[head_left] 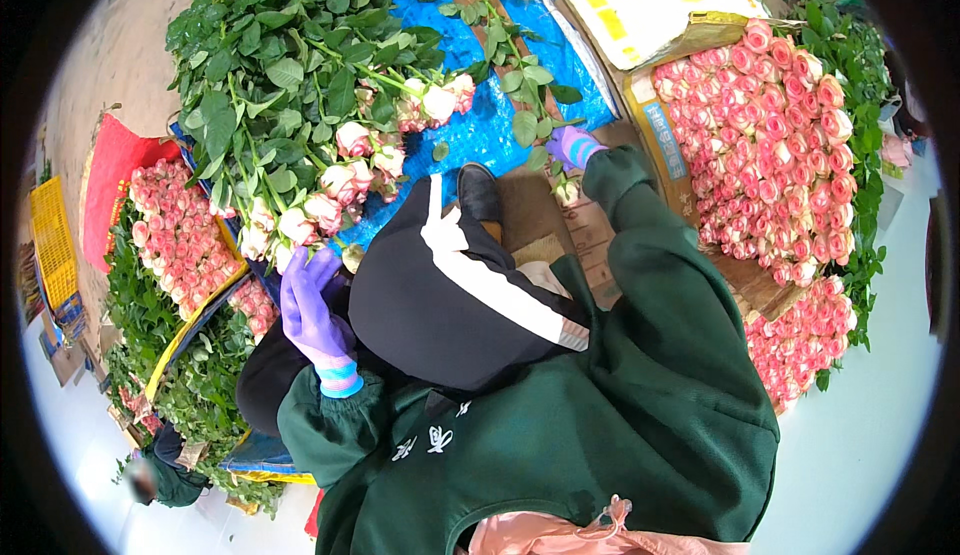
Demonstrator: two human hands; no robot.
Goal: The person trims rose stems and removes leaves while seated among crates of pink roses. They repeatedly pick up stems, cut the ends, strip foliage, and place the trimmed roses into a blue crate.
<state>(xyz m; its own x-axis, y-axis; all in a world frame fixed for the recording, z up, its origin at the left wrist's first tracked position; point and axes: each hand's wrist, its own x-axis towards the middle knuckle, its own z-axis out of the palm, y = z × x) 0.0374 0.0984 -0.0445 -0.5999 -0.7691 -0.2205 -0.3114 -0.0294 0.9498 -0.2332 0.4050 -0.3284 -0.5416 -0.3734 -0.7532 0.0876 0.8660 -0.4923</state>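
My left hand (318, 315), in a purple glove, is raised beside my knee with its fingers stretched out and nothing in them. Its fingertips are close to the pink-and-white blooms of a heap of leafy roses (325, 212). My right hand (574, 147), gloved the same way, is closed at the upper stem of a single rose (567, 192). That rose's bloom hangs just below the hand, and its long leafy stem runs away to the upper left. The inner fingers of the right hand are partly hidden.
Blue plastic sheeting (480, 135) lies beneath the heap. On the right, dense pink roses (765, 145) are stacked by a carton (650, 5). More bundled roses (180, 230) stand at left, near a yellow crate (55, 240). Another person (165, 475) is at lower left.
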